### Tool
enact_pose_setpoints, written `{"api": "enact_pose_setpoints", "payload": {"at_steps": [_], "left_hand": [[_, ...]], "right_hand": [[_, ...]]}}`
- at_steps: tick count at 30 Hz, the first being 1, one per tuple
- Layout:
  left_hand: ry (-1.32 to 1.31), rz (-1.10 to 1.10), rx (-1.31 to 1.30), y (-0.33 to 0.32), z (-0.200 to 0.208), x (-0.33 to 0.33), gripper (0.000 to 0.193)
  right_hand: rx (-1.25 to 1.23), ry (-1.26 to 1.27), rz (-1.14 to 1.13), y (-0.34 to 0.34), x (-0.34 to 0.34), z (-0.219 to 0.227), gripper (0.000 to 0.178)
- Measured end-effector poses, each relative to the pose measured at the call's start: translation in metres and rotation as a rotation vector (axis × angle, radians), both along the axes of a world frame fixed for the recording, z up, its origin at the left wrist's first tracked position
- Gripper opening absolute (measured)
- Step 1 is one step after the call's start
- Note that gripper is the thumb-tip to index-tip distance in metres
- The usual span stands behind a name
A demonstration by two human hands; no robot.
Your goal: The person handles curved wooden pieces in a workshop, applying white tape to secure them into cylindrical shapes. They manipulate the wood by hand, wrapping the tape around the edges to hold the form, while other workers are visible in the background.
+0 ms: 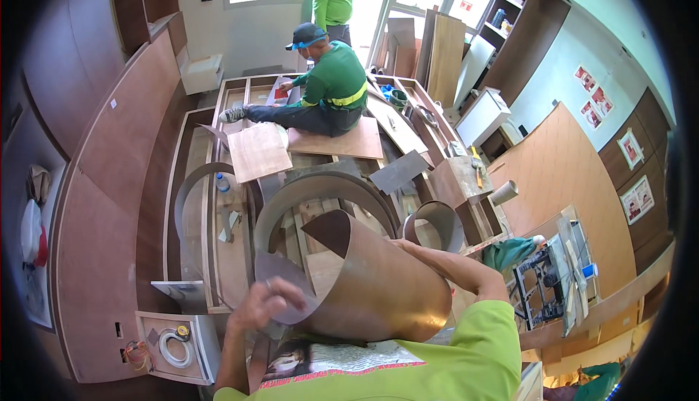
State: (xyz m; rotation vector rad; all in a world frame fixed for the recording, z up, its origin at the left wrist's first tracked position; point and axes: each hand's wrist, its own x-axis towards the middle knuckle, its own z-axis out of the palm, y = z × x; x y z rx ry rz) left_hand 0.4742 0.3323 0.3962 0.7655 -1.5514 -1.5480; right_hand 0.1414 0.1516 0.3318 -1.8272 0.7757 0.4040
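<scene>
A large brown laminate sheet (386,281), curled into a wide open roll, lies tilted in front of my chest. Its loose edge shows a greyish inner face (280,273) on the left. Close to that edge is my left hand (271,303), its fingers bent and apart, with nothing gripped in them. My right forearm reaches around the roll's right side. Only part of my right hand (400,245) shows at the roll's upper rim; its fingers are hidden behind the sheet. Just beyond, a bent brown strip (324,182) forms an arch over the wooden framework.
A co-worker in green (338,84) sits on plywood (342,141) across the wooden frame; another person (335,0) stands by the window. A smaller curled sheet (444,222), a hammer (478,168) on a box, and a cabinet with a coiled white hose (175,350) surround me.
</scene>
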Motion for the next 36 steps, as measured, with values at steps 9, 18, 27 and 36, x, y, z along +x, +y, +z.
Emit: {"api": "enact_pose_setpoints", "payload": {"at_steps": [9,18,27,36], "left_hand": [[-0.498,0.444,-0.516,-0.081,-0.028,-0.027,0.076],[-0.469,0.301,-0.188,-0.084,-0.028,-0.048,0.017],[-0.261,0.543,-0.037,-0.070,-0.083,-0.015,0.016],[-0.264,0.576,0.259,-0.054,-0.100,0.004,0.027]], "right_hand": [[0.079,0.095,0.111,0.034,0.029,0.005,0.063],[0.193,0.145,-0.035,0.022,-0.007,0.028,0.060],[0.650,-0.129,-0.599,-0.002,-0.070,0.028,0.047],[0.587,-0.400,-1.191,0.082,-0.075,-0.048,0.042]]}}
